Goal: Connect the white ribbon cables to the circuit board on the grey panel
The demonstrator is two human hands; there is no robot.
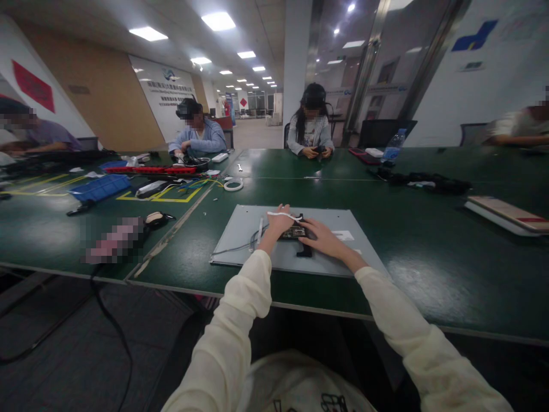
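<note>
A flat grey panel [240, 229] lies on the green table in front of me. On its middle sits a small circuit board [294, 232] with a black bracket [305, 250] beside it. My left hand [279, 220] is at the board's left side, its fingers bent over a white strip [290, 216]; what they grip is hidden. My right hand [321, 237] rests at the board's right side with its fingers spread across the bracket. Thin grey cables [234, 248] run from the board area to the panel's left edge.
Left on the table [180, 280] are a blue tray [100, 187], a red power strip [150, 170], a white tape roll [234, 185] and cables. Right are a bottle [393, 146], black cables [429, 182] and a box [508, 214]. Several people sit around.
</note>
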